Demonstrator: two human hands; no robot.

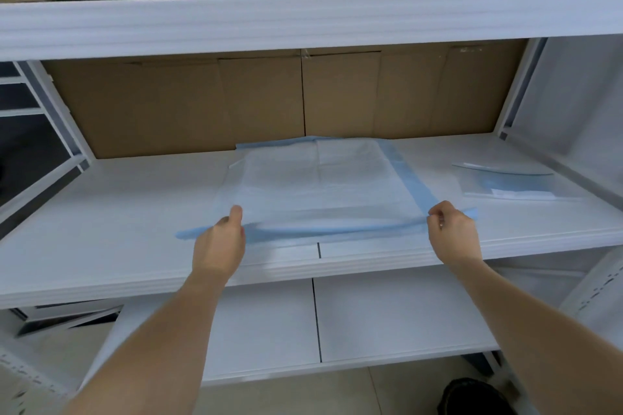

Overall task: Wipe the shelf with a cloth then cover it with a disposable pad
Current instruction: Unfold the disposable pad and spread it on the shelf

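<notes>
Both bare forearms reach forward and slightly upward from the bottom corners of the view, converging a little as they go, with the elbows out of sight. The left hand (pixel 220 239) is seen from the back, wrist straight, fingers curled under and the thumb (pixel 236 213) standing up on top, pressed down in a pinch against the fingers beneath it. The right hand (pixel 453 229) is turned a bit inward, knuckles up, its fingers bunched into a tight pinch at the inner side, thumb tucked against the forefinger. The two hands sit at about the same height, well apart from each other, both closed in a grip.
</notes>
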